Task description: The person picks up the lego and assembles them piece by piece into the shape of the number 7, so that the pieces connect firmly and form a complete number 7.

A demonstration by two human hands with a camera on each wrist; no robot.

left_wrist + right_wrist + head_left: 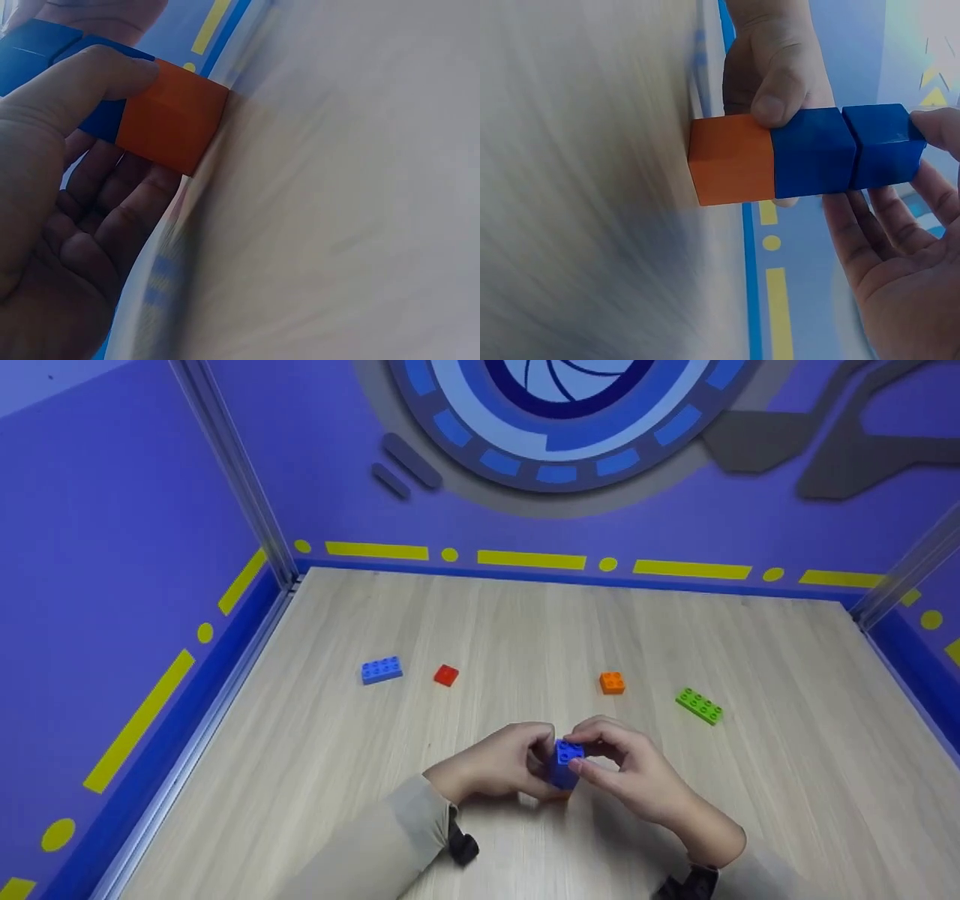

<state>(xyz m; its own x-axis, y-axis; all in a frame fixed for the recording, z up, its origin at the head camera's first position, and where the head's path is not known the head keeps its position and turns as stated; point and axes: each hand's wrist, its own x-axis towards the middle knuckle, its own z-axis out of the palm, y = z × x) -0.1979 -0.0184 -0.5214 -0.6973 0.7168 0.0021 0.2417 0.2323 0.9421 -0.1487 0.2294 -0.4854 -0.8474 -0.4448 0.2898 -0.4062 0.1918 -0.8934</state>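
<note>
Three square bricks form an upright stack: an orange building brick (731,165) at the bottom, a blue brick (814,156) in the middle and another blue brick (887,146) on top. A thin seam shows between the two blue ones. My left hand (504,761) grips the stack low down, its thumb across the joint of orange and blue in both wrist views. At the upper blue brick, my right hand (634,769) pinches with thumb and fingertips. The orange base sits right at the table surface.
Farther back on the wooden table (525,637) lie a long blue brick (382,670), a flat red piece (446,675), an orange brick (612,683) and a long green brick (700,706). Purple-blue walls (315,495) border the table at the back and sides.
</note>
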